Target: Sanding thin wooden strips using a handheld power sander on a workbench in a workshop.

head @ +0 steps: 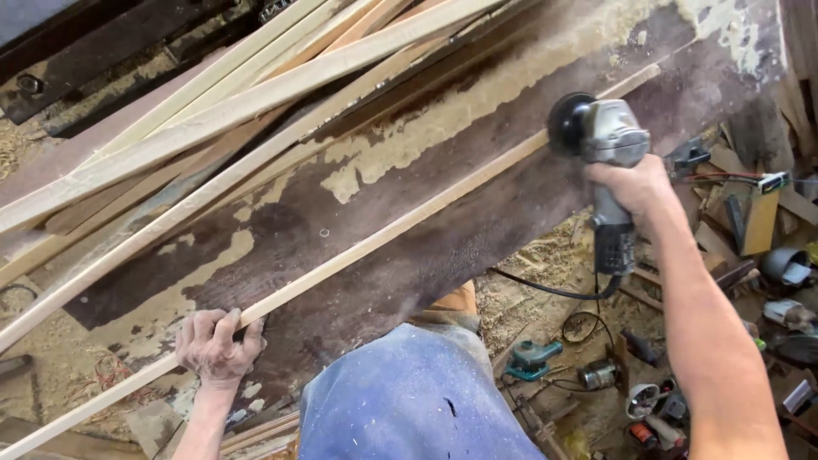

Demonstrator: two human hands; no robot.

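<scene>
On the dark, sawdust-caked workbench (443, 247), in the head view, I see a long pale wooden strip (400, 228) lying diagonally across the top. My left hand (217, 345) clamps down over the strip at the bench's near edge, fingers curled closed across it — pinning it, I judge, so it cannot skate under the tool. My right hand (635, 186) is wrapped tight around the body of a grey angle grinder (605, 140), held so its black disc meets the strip at the bench's far right end; the arm reaches out long to keep the wheel away from me. The grinder's cord (554, 290) hangs off the bench's right side toward the floor. More pale wooden slats (213, 111) lie stacked along the bench's far side — out of the working line. Below the bench's right edge, small power tools (532, 358) sit in the sawdust.
</scene>
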